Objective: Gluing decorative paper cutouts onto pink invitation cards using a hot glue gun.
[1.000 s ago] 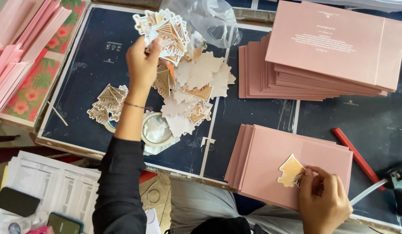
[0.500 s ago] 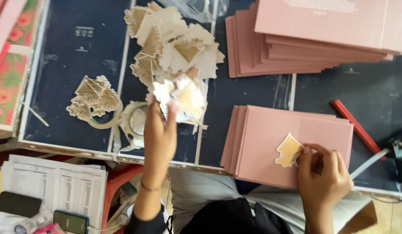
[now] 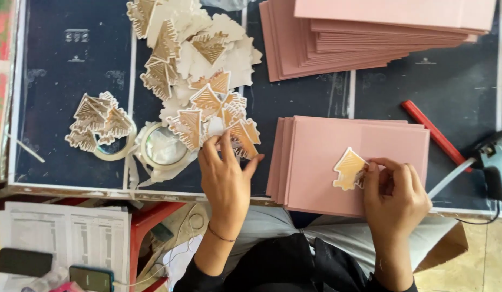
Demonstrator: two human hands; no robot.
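My left hand [image 3: 225, 176] rests near the table's front edge, its fingers spreading a small fan of gold-and-white paper cutouts [image 3: 216, 116]. Behind them lies a bigger heap of the same cutouts [image 3: 191, 48]. My right hand [image 3: 394, 192] pinches one gold cutout [image 3: 348, 168] and holds it flat on the top pink card of a short stack [image 3: 354, 162].
A taller, slanted stack of pink cards [image 3: 370, 38] fills the back right. Two tape rolls [image 3: 164, 148] sit left of my left hand, one under a small cutout pile [image 3: 97, 121]. A red stick [image 3: 432, 132] and a glue gun [image 3: 491, 159] lie at right. Papers [image 3: 61, 238] and phones sit below the table edge.
My left hand came back from the far heap to the table's near edge, bringing a bunch of cutouts and laying them down. My right hand stayed on the cutout on the pink card.
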